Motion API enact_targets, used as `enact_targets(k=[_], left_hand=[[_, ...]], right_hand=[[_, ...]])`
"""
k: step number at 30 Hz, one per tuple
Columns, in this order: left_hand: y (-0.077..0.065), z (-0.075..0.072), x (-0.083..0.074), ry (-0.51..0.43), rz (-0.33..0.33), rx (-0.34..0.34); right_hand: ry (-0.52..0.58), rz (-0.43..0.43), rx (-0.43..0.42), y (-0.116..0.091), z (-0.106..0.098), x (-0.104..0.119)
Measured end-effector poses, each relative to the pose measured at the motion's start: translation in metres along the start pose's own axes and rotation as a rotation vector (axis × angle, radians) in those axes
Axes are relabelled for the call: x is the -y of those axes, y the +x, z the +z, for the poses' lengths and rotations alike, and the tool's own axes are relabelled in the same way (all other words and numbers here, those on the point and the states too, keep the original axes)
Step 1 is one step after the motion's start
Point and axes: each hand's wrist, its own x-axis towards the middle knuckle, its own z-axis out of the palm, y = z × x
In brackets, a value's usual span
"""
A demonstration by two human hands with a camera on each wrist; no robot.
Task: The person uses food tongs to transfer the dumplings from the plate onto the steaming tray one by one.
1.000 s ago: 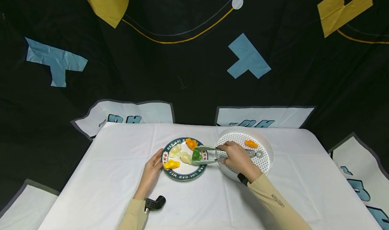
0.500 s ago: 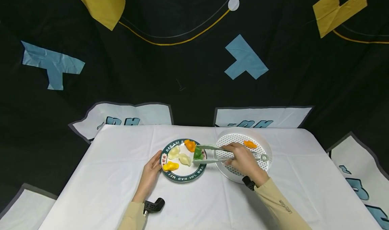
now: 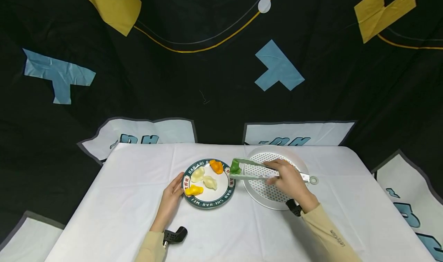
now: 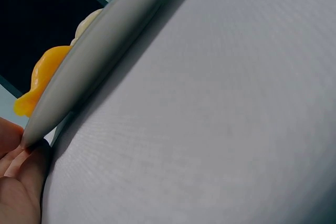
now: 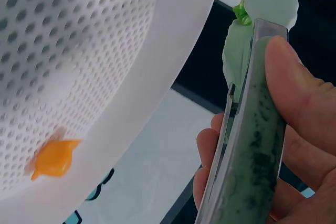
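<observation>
My left hand [image 3: 171, 196] pinches the left rim of a round plate [image 3: 208, 204] with a dark green lettered border. On the plate lie two pale dumplings [image 3: 209, 182], a yellow one [image 3: 194, 190] and an orange one [image 3: 216, 166]. In my right hand [image 3: 290, 181] is a pair of tongs [image 3: 250, 162] with leaf-shaped green tips. A green dumpling [image 3: 235, 167] sits between those tips, over the gap between the plate and a white perforated steamer tray [image 3: 264, 205]. Inside the tray, the right wrist view shows another orange dumpling [image 5: 55, 158], hidden by my hand in the head view.
A white cloth [image 3: 221, 235] covers the table. The steamer tray stands close to the plate's right side, near the table's back edge. Behind hangs a black backdrop [image 3: 194, 85] with blue and yellow patches.
My right hand has moved right with the tongs, carrying the green dumpling from over the plate to past its right rim. The left hand keeps its hold on the plate.
</observation>
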Motion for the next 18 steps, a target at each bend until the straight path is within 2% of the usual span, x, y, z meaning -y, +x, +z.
enact_targets(k=[8, 18], left_hand=[[0.000, -0.001, 0.001, -0.021, 0.011, 0.003], [0.001, -0.001, 0.002, -0.027, 0.017, 0.002]], right_hand=[[-0.007, 0.015, -0.036, -0.003, -0.011, -0.014], [-0.018, 0.121, -0.021, -0.010, -0.022, -0.034]])
